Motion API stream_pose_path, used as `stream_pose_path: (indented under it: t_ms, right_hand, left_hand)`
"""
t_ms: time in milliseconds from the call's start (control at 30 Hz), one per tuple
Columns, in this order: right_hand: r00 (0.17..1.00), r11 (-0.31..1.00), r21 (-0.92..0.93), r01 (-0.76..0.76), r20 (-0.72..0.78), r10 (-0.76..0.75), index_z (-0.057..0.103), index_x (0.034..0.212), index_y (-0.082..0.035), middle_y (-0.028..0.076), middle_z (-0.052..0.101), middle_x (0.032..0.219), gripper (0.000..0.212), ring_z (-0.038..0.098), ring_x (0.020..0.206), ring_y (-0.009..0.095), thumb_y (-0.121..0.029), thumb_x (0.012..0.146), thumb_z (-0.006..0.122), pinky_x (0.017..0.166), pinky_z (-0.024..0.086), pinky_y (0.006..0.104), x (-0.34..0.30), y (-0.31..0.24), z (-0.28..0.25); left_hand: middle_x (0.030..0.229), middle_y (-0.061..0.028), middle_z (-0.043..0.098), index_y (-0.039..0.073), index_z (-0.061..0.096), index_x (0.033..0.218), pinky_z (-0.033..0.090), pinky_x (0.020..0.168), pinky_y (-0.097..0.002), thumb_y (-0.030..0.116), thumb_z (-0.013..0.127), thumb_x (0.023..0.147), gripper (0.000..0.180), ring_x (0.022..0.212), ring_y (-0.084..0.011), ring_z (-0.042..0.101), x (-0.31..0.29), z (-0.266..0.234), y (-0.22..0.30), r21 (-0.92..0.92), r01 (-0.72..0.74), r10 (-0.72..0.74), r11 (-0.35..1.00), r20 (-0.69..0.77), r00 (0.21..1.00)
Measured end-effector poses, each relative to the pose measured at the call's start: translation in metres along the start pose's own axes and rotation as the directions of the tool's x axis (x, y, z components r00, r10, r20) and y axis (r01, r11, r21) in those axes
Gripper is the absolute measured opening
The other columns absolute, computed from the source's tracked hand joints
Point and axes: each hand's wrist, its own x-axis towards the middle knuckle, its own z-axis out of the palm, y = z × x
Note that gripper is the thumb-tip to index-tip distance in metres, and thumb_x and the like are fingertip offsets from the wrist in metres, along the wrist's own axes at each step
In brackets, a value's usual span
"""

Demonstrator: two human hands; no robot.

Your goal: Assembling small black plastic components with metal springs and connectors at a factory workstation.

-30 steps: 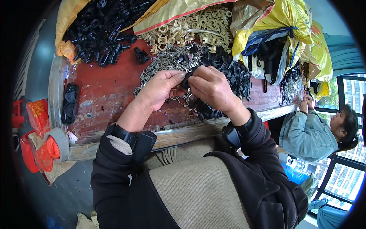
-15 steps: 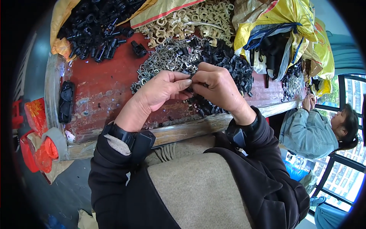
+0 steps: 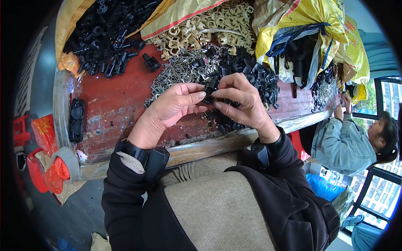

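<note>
Over the near part of a red table, my left hand pinches a small black plastic part between thumb and fingers. My right hand has its thumb and fingertips on the right side of the same part. The fingers cover much of it, so its full shape is hidden. Just beyond my hands lie a heap of silvery metal hooks and, to its right, a heap of small black plastic pieces.
Beige plastic clips spill from a sack at the back. Black tubular fittings fill the far left. A yellow bag stands back right. Dark glasses lie by the left edge. A co-worker sits at the right.
My right hand's fingers have opened slightly and shifted, and more of the black part now shows between my hands. The co-worker's hands have moved apart a little.
</note>
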Motion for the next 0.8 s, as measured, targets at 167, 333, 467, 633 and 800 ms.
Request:
stream_pose_path:
  t_ms: [167, 333, 467, 633, 800]
  right_hand:
    - [0.985, 0.957, -0.237, 0.166, 0.075, -0.152, 0.059, 0.084, -0.005, 0.009, 0.049, 0.09, 0.024, 0.047, 0.085, 0.023, -0.008, 0.061, 0.067, 0.07, 0.038, 0.0315, 0.001, -0.002, 0.0]
    - [0.995, 0.995, -0.055, 0.089, -0.038, -0.091, 0.059, 0.085, -0.006, 0.009, 0.049, 0.093, 0.028, 0.047, 0.088, 0.025, -0.011, 0.059, 0.067, 0.072, 0.039, 0.0306, 0.001, 0.003, 0.004]
    - [0.966, 0.986, -0.071, -0.152, -0.223, 0.132, 0.058, 0.081, -0.006, 0.009, 0.051, 0.087, 0.021, 0.05, 0.082, 0.025, -0.011, 0.061, 0.065, 0.069, 0.04, 0.0306, 0.013, 0.027, 0.007]
    - [0.998, 0.843, -0.536, -0.053, -0.054, 0.029, 0.056, 0.08, -0.006, 0.01, 0.051, 0.079, 0.017, 0.052, 0.073, 0.026, -0.011, 0.064, 0.061, 0.064, 0.041, 0.0336, 0.029, 0.047, 0.026]
    - [0.989, 0.873, -0.472, -0.12, 0.017, 0.145, 0.053, 0.084, -0.006, 0.009, 0.049, 0.075, 0.021, 0.051, 0.069, 0.028, -0.012, 0.065, 0.059, 0.061, 0.041, 0.0371, 0.026, 0.048, 0.03]
  left_hand:
    - [0.094, -0.0077, 0.054, -0.001, 0.048, 0.101, 0.047, 0.072, -0.025, 0.009, 0.049, 0.08, 0.023, 0.081, -0.0157, 0.056, 0.002, -0.005, -0.003, -0.013, 0.001, -0.001, 1.0, -0.025, 1.0]
    - [0.09, -0.0077, 0.055, -0.002, 0.049, 0.098, 0.047, 0.072, -0.0254, 0.008, 0.05, 0.079, 0.021, 0.08, -0.0169, 0.056, 0.0, 0.001, 0.0, -0.022, -0.017, 0.016, 1.0, -0.056, 0.998]
    - [0.091, -0.0109, 0.056, -0.001, 0.048, 0.099, 0.048, 0.072, -0.0259, 0.007, 0.05, 0.08, 0.021, 0.082, -0.0183, 0.057, 0.001, -0.003, 0.002, -0.047, -0.073, 0.069, 0.996, -0.082, 0.994]
    - [0.085, -0.0083, 0.056, -0.002, 0.05, 0.093, 0.048, 0.071, -0.0271, 0.004, 0.052, 0.078, 0.017, 0.08, -0.0219, 0.057, 0.0, -0.002, 0.005, -0.169, -0.166, 0.138, 0.972, -0.166, 0.976]
    - [0.084, -0.008, 0.056, -0.001, 0.051, 0.093, 0.048, 0.071, -0.0269, 0.005, 0.052, 0.078, 0.016, 0.08, -0.0222, 0.057, 0.001, -0.004, 0.005, -0.199, -0.194, 0.163, 0.961, -0.164, 0.973]
